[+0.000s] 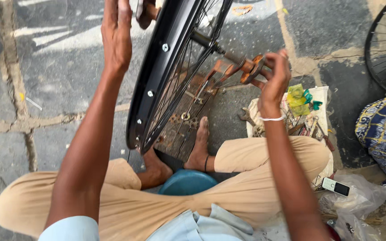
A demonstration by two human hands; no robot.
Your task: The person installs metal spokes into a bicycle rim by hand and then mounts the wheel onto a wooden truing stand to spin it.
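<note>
Left hand [117, 35]: I have it raised flat against the top of the black metal bicycle wheel rim [157, 76]; whether the fingers curl round it I cannot tell.
Right hand [274, 78]: clenched on the rusty orange metal tool [249, 69] at the threaded axle end.
Wheel: upright between my feet, over a worn wooden board [188, 120].
Risk: I judge the tool could slip off the axle, or the rim roll sideways.
Textures: glossy rim, thin taut spokes, flaky rust, cracked grey pavement [54, 85].
</note>
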